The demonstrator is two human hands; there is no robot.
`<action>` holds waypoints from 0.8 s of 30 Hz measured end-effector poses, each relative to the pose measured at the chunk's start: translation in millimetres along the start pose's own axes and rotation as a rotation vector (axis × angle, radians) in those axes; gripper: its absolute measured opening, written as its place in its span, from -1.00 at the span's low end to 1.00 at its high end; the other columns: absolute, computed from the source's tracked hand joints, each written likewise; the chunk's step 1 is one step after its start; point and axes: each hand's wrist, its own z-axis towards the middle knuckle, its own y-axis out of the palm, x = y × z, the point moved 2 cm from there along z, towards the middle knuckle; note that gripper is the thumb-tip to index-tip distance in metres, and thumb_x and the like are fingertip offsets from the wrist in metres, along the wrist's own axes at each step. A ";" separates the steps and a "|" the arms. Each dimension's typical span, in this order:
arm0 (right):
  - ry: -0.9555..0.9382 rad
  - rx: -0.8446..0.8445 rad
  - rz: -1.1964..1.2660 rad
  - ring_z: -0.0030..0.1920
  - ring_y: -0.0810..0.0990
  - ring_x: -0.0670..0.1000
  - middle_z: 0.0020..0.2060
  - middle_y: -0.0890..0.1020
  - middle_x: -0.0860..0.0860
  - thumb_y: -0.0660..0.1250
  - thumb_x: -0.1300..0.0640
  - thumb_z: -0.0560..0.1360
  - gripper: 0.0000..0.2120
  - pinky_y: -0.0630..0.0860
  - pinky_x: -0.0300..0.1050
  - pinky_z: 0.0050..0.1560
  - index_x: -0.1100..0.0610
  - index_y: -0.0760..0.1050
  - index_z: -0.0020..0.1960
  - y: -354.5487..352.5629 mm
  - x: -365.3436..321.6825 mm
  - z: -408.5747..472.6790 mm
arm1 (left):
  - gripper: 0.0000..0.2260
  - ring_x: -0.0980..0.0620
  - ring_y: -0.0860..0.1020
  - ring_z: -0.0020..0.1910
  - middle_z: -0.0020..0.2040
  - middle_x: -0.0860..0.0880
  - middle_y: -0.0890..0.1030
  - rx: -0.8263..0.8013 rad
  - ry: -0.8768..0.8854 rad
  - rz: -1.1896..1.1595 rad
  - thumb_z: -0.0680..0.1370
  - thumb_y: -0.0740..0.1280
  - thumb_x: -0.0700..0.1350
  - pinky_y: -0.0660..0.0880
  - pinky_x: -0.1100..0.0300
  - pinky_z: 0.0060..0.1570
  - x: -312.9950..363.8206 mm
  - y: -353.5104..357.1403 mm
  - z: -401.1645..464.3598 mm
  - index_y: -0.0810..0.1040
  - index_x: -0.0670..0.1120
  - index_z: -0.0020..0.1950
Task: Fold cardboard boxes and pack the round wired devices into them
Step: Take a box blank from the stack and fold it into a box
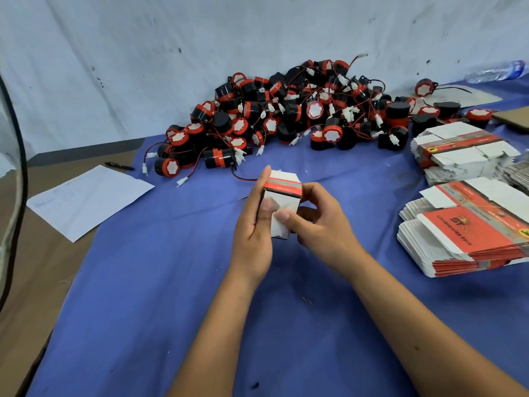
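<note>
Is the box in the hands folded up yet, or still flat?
Folded up: the box shows three-dimensional sides between the left hand and right hand. Contents: cannot tell.

- The cloth (pixel 171 282) over the tabletop was a plain blue-violet, with a few small dark specks.
- The bare tabletop (pixel 34 267) at the left edge was brown.
- The heap of round wired devices (pixel 286 110) at upper centre was black with red rims and white faces; their wires were red and black, ending in white plugs.
- The small box (pixel 282 202) at frame centre was white with a red band and a thin grey stripe.
- The stacks of flat boxes (pixel 469 227) at the right were white, red and grey, with dark lettering and a small yellow mark.
- The sheet of paper (pixel 88 199) at the left was white; the pen (pixel 118 166) beside it was black.
- The backdrop (pixel 143 53) was pale bluish white with dark smudges.
</note>
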 end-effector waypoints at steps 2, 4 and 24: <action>-0.048 0.073 -0.086 -0.20 0.65 0.01 0.02 0.69 -0.07 0.53 -0.09 0.47 -0.68 0.45 -0.27 -0.39 -0.05 0.53 0.13 -1.9 1.3 0.8 | -0.63 0.11 0.49 0.44 0.48 0.20 0.50 0.001 -0.046 -0.085 0.71 0.11 0.04 0.49 0.00 0.39 0.1 7.8 -3.9 0.39 0.33 0.50; -0.070 0.066 -0.125 -0.25 0.63 -0.01 0.04 0.69 -0.10 0.51 -0.10 0.49 -0.68 0.46 -0.25 -0.39 -0.07 0.53 0.18 -2.1 2.2 0.7 | -0.65 0.07 0.48 0.46 0.50 0.13 0.49 0.035 -0.068 -0.106 0.75 0.10 0.02 0.45 -0.12 0.44 0.2 9.8 -4.4 0.41 0.30 0.50; 0.067 -0.114 0.090 -0.36 0.53 -0.02 -0.06 0.70 0.01 0.59 0.09 0.37 -0.64 0.38 -0.24 -0.44 0.06 0.50 0.06 -11.3 -6.2 2.8 | -0.68 -0.07 0.51 0.43 0.44 0.03 0.56 0.111 -0.176 -0.251 0.75 0.08 0.02 0.41 -0.30 0.43 0.1 6.8 -2.8 0.51 0.15 0.43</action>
